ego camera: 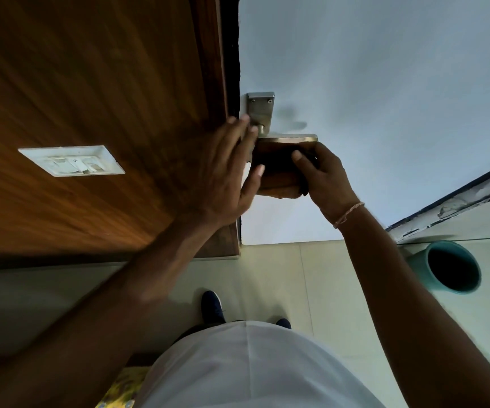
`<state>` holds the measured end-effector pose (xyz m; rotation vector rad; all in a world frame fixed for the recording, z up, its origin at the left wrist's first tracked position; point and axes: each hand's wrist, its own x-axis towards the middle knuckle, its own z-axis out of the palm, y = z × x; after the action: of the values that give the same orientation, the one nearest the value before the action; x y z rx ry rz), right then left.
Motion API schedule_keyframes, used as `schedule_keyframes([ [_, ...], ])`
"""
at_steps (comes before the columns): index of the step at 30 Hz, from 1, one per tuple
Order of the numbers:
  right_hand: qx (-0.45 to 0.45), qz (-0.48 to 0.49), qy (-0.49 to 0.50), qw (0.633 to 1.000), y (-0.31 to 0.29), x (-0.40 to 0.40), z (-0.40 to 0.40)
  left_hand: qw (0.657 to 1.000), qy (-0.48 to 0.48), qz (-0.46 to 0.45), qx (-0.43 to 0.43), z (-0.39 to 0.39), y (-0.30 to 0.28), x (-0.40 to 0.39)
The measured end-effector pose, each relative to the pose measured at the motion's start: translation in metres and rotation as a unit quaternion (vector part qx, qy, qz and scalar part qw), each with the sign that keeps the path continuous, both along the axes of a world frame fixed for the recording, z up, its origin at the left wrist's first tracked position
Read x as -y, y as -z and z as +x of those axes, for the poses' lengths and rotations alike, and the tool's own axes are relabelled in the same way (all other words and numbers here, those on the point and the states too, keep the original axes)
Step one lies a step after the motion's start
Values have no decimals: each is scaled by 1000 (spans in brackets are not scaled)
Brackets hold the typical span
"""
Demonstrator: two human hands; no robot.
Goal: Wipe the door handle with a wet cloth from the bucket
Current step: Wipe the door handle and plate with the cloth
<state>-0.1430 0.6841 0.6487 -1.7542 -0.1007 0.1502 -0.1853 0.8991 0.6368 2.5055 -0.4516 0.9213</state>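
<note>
Wood panelling (90,83) fills the upper left of the frame, with a white switch plate (71,160) set in it. Right of centre-left, the left hand (226,172) lies spread and released, fingers flat by the door edge, touching the brown cloth (276,169). That cloth hangs folded over the metal door handle (287,139) at frame centre, below its steel backplate (261,108) on the pale door (384,83). The right hand (323,178) is clenched on the cloth's right side. At lower right, a teal bucket (446,267) stands on the tiled floor (282,275).
</note>
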Motion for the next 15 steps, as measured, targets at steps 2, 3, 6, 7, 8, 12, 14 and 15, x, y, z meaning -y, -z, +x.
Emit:
schedule_keyframes([
  [2, -12, 7, -14, 1000, -4, 3, 4, 991, 59, -45, -108, 0, -5, 10],
  [3, -17, 21, -29, 999, -7, 6, 6, 980, 72, -75, -171, 0, -10, 14],
  [6, -21, 46, -58, 997, -16, 11, 9, 925, 85, -182, -324, 7, -22, 18],
  [7, -29, 60, -47, 997, -18, 12, 10, 902, 94, -222, -358, 10, -26, 18],
  [8, -48, 87, -34, 994, -20, 12, 9, 883, 98, -262, -377, 13, -28, 17],
  [12, -199, 299, -51, 932, -21, 3, -8, 842, 49, -396, -363, 21, -26, 13],
  [14, -248, 340, -36, 906, -11, -2, -19, 826, 31, -433, -360, 21, -25, 13],
  [15, -264, 338, -35, 903, -7, -4, -22, 821, 27, -440, -363, 20, -24, 13],
])
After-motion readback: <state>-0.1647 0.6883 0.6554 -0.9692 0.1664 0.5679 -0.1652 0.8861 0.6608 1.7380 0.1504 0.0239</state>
